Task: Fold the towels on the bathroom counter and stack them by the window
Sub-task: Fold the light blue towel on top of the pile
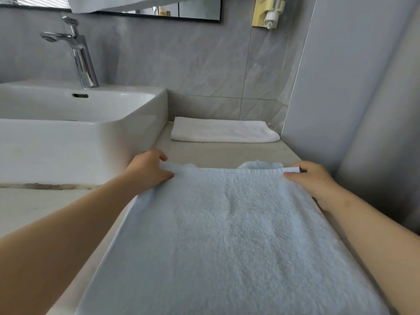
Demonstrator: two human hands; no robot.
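A pale blue towel [227,235] lies spread flat on the bench [216,152], filling the lower middle of the frame and running off its bottom edge. Its far hem sits across the centre, with a second layer peeking out just behind the right corner.

The left hand [147,169] pinches the far left corner, thumb on top of the terry and fingers curled over the edge. The right hand [313,180] pinches the far right corner, with the white hem band caught between thumb and fingers. Both forearms reach in from the lower corners of the frame, either side of the cloth.

Further back, at centre right, a folded white towel [223,130] rests on the bench against the grey tiled wall, apart from the blue one. A white basin [68,137] takes up the left side, with a chrome tap [79,53] standing behind it at upper left. A mirror [181,10] runs along the top edge, and a yellow wall dispenser [268,12] hangs at upper right.
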